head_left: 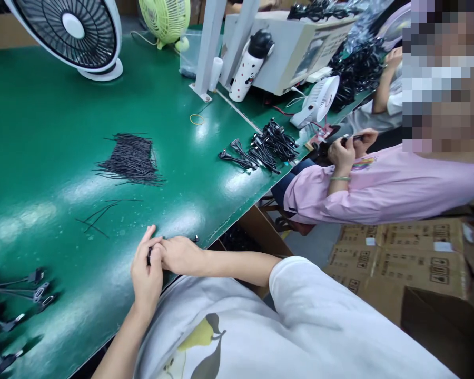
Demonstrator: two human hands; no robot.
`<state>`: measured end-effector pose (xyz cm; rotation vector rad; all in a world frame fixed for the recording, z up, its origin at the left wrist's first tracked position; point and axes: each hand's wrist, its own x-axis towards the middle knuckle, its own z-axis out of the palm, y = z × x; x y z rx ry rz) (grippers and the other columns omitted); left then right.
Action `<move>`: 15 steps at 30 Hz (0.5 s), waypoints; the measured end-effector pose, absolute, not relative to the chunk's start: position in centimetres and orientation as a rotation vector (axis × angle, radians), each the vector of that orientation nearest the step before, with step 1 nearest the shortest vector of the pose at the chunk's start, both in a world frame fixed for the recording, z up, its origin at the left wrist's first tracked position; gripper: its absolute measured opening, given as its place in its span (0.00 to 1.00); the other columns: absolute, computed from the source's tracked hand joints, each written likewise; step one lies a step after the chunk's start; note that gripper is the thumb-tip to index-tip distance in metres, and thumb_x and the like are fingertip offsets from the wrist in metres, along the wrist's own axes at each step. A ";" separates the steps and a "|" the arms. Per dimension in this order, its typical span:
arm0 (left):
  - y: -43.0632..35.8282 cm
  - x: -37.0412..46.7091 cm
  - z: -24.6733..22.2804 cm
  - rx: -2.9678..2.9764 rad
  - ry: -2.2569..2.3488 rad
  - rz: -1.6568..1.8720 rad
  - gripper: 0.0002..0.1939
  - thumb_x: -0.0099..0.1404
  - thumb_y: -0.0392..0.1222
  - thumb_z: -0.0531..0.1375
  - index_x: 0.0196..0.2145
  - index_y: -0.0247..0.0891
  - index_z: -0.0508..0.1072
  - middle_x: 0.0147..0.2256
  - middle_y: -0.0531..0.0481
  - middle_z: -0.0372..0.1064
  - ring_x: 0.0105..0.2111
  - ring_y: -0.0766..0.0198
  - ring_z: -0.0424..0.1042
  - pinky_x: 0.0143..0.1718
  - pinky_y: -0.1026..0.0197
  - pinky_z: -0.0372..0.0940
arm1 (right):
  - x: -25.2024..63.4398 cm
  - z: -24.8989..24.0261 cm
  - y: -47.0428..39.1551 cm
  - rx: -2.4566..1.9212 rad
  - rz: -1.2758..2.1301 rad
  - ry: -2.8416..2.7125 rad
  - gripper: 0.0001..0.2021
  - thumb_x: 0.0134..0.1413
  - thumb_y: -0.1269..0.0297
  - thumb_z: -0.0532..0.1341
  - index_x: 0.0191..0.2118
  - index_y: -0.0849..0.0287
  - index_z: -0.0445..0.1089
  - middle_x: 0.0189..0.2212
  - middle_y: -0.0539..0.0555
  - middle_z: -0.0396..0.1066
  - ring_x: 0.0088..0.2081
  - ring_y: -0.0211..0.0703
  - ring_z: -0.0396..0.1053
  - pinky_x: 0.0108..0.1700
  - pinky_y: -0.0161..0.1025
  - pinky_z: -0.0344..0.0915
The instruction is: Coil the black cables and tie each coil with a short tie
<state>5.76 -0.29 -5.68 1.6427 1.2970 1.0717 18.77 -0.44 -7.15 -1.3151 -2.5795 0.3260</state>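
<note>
Both hands, left [146, 276] and right [180, 255], pinch a small black connector [149, 256] near the green table's [43, 158] edge.

Print on the cardboard boxes [403, 263] is too blurred to read

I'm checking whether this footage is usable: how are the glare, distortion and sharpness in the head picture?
Head view: overhead light throws white glare patches across the green table; wide-angle tilt slants the table edge and bends the white fan; the bundle of black wires is sharp; the left hand and right hand are clear, though the small black part between them is mostly hidden.
</note>
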 end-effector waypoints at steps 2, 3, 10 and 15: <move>-0.1 6.1 -5.8 1.631 1.305 1.094 0.19 0.73 0.44 0.48 0.36 0.37 0.76 0.51 0.40 0.74 0.57 0.54 0.69 0.61 0.49 0.60 | 18.4 -7.6 -0.4 -1.285 0.337 -2.617 0.20 0.70 0.57 0.43 0.46 0.68 0.65 0.32 0.59 0.74 0.29 0.44 0.72 0.29 0.40 0.62; 0.1 6.3 -5.8 1.620 1.302 1.085 0.21 0.74 0.44 0.46 0.34 0.37 0.76 0.48 0.40 0.76 0.55 0.55 0.71 0.60 0.49 0.61 | 18.4 -7.7 -0.2 -1.277 0.327 -2.635 0.20 0.70 0.56 0.44 0.46 0.67 0.65 0.31 0.59 0.75 0.29 0.42 0.72 0.29 0.39 0.62; 0.1 2.1 -5.2 1.738 1.400 1.024 0.20 0.72 0.47 0.51 0.58 0.42 0.68 0.61 0.41 0.64 0.59 0.55 0.66 0.59 0.50 0.61 | 29.6 -3.6 5.3 -1.692 -0.474 -1.999 0.28 0.69 0.47 0.42 0.31 0.60 0.70 0.20 0.53 0.67 0.20 0.36 0.59 0.26 0.36 0.52; -1.5 -6.6 -3.9 1.866 1.949 1.038 0.15 0.71 0.44 0.53 0.50 0.39 0.73 0.49 0.42 0.73 0.51 0.55 0.71 0.54 0.51 0.64 | 42.2 -3.0 11.8 -1.477 -0.495 -1.772 0.28 0.63 0.40 0.48 0.36 0.54 0.78 0.13 0.50 0.54 0.17 0.40 0.51 0.27 0.44 0.51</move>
